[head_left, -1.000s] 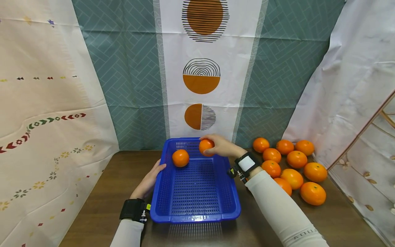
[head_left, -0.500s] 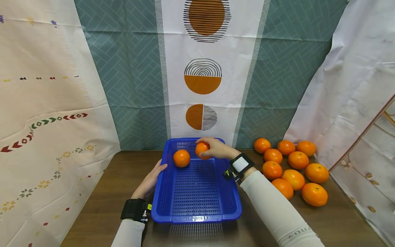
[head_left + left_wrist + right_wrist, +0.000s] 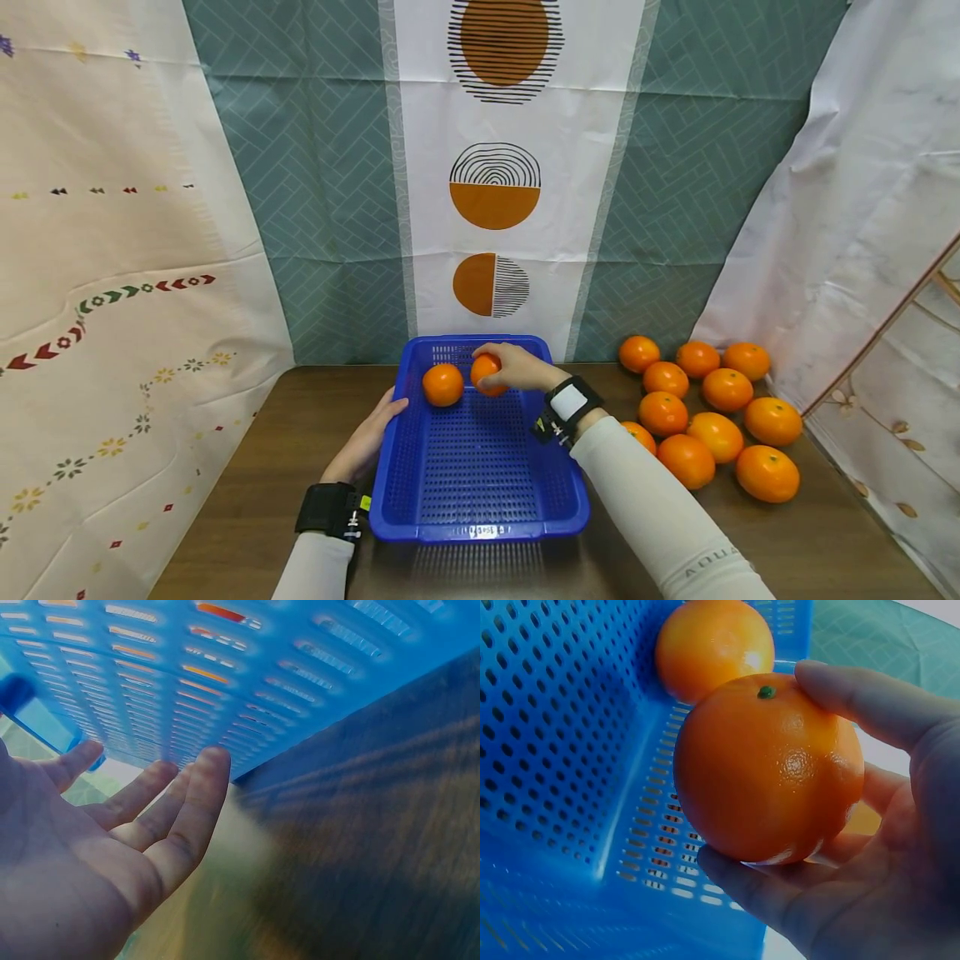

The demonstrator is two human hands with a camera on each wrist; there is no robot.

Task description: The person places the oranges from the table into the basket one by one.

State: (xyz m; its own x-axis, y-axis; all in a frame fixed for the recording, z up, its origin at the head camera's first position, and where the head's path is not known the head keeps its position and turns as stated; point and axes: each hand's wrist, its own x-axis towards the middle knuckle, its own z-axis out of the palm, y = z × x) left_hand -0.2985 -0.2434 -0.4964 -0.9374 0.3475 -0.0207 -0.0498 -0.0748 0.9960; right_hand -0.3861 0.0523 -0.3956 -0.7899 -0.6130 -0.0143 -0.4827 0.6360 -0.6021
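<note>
A blue perforated plastic basket (image 3: 477, 477) stands on the brown table. An orange (image 3: 442, 385) lies in its far left corner. Just to the right of that fruit, my right hand (image 3: 521, 367) grips a second orange (image 3: 484, 372) inside the basket's far end. The right wrist view has the thumb on top of the held orange (image 3: 769, 772), near its green stem nub, and fingers beneath; the other orange (image 3: 714, 649) is right behind it. My left hand (image 3: 366, 439) rests at the basket's left side, its extended fingers (image 3: 202, 802) against the slotted outer wall.
Several more oranges (image 3: 716, 437) are grouped on the right of the table, partly behind the right sleeve (image 3: 663, 508). A patterned cloth (image 3: 495, 200) hangs behind the table's back edge. Bare wood (image 3: 247, 492) shows left of the basket.
My right hand has moved left and slightly lower with its orange, closer to the orange in the corner. The left hand stays at the basket's side. The head view has shifted slightly.
</note>
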